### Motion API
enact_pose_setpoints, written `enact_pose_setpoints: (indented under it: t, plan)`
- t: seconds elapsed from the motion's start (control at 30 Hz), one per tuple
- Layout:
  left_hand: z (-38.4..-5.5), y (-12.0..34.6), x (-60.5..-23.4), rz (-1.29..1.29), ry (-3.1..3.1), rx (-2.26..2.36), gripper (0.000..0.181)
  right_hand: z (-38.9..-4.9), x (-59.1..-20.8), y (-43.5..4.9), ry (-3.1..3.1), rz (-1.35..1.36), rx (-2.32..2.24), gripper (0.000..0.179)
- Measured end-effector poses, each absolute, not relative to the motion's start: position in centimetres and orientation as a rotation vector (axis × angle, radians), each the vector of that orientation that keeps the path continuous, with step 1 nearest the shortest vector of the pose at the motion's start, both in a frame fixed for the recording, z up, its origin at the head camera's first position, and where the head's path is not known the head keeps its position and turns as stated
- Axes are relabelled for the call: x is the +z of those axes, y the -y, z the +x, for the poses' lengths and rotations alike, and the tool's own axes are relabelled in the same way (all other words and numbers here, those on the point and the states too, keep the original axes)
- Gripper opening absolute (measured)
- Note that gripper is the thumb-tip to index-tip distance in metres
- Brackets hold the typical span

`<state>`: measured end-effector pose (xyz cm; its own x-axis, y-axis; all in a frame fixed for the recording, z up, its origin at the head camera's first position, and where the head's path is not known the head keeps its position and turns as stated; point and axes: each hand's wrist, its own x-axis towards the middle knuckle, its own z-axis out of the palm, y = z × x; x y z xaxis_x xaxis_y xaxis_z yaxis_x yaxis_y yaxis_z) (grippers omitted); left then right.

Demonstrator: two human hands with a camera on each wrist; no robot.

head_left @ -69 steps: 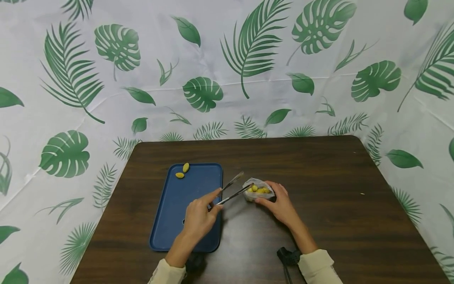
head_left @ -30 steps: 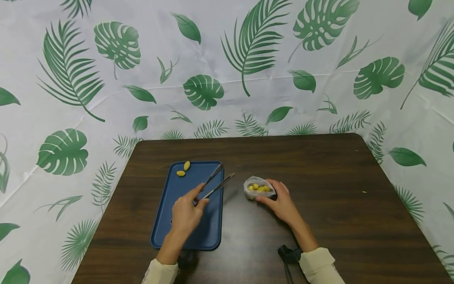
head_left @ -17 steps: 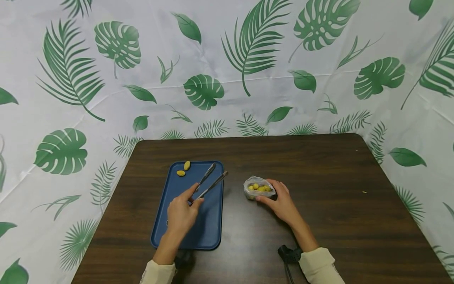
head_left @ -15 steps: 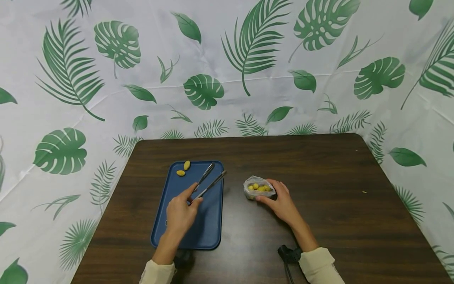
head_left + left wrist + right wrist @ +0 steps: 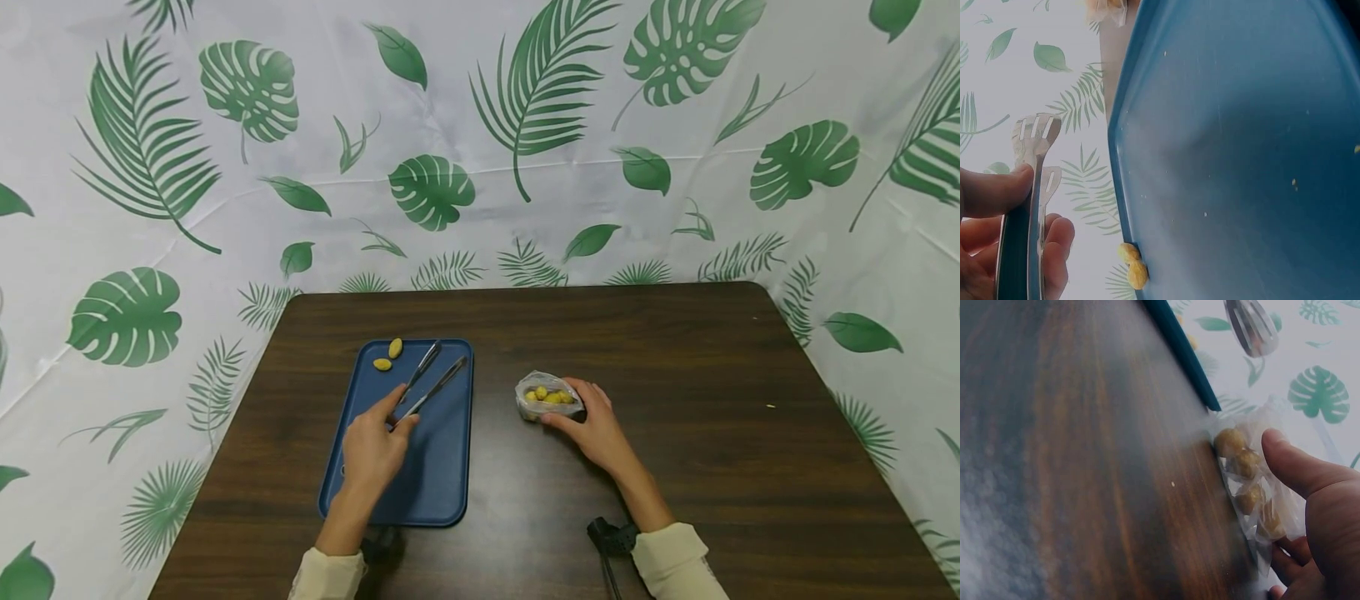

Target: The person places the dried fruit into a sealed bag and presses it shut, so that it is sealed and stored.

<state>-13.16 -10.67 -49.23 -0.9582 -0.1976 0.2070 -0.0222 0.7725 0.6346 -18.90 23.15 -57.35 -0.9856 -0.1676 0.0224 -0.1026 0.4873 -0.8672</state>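
My left hand [image 5: 372,450] grips metal tongs [image 5: 442,381] above the blue tray [image 5: 427,502]. Their slotted tips stand apart with nothing between them, and the left wrist view shows the thumb laid along one arm of the tongs [image 5: 1034,215]. Two yellow oval pieces [image 5: 382,365] lie at the tray's far left corner. To the right of the tray, my right hand [image 5: 596,429] holds a clear plastic bag [image 5: 528,409] by its side. The bag is open at the top, with several yellow pieces [image 5: 552,398] inside; in the right wrist view the thumb presses on the plastic.
Both things stand on a dark wood-grain table [image 5: 675,350]. A leaf-printed white cloth [image 5: 555,200] hangs behind it. Small crumbs [image 5: 1294,185] dot the tray. A tiny yellow scrap [image 5: 770,406] lies on the table at right. A black wrist device with a cable [image 5: 611,537] sits at the right wrist.
My left hand has drawn the tongs leftward, from inside the bag's mouth to over the tray. The right hand and the bag have stayed in place.
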Motion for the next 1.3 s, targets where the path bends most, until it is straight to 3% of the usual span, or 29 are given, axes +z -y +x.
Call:
enact_pose_setpoints:
  t: [0.93,1.3]
  plan:
    - [-13.2,12.9,-48.9,0.280,2.765,-0.849,0.054,-18.5,-57.7,-23.1,-2.657,-0.209,-1.512,0.073]
    - [-13.1,14.4,-47.7,0.390,2.771,-0.814,0.052,-18.4,-57.3,-23.1,-2.698,-0.305,-1.552,0.066]
